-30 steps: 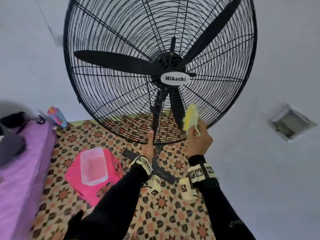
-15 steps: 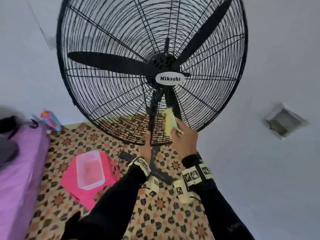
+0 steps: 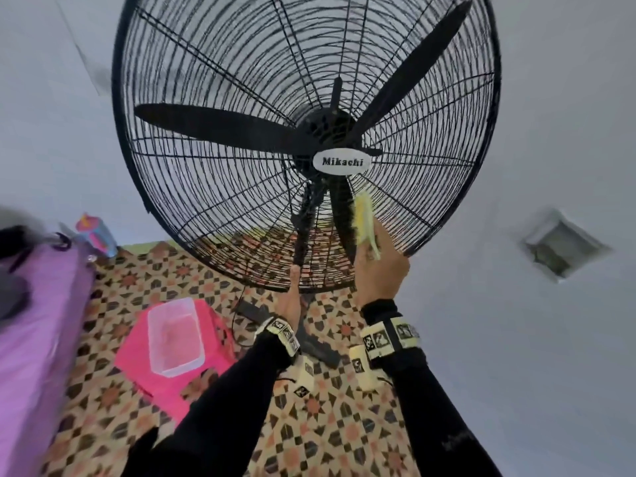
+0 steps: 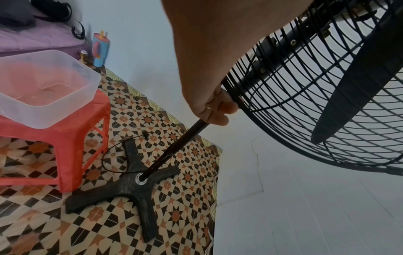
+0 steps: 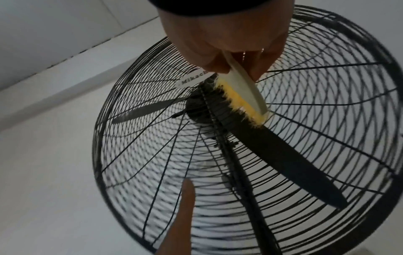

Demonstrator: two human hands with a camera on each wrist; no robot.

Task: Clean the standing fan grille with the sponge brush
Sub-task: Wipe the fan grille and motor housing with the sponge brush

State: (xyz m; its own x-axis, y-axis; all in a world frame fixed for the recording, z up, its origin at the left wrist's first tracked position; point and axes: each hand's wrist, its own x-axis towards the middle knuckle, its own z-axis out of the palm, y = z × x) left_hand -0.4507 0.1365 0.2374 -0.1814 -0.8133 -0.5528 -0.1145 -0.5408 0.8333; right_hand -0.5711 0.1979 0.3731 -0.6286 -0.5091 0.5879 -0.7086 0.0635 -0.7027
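Observation:
The black standing fan grille (image 3: 213, 187) fills the upper head view, with a white Mikachi badge (image 3: 340, 162) at its hub. My right hand (image 3: 382, 270) grips the sponge brush (image 3: 364, 218) by its pale handle. Its yellow head presses on the grille wires just below and right of the badge. In the right wrist view the brush (image 5: 244, 98) lies across the wires in front of a blade, pinched by my right hand (image 5: 218, 57). My left hand (image 4: 213, 107) curls round the fan pole (image 4: 185, 139) right under the grille's lower rim (image 4: 283, 103).
A pink stool (image 3: 213, 325) carrying a clear plastic container (image 3: 173, 335) stands left of the fan's cross base (image 4: 130, 188), with a cord looping beside it. A purple bed (image 3: 34, 321) and a blue cup (image 3: 98, 235) are far left. A wall vent (image 3: 564, 246) is right.
The brush swept left across the lower grille, then came back right and up towards the badge. My left hand has stayed on the pole.

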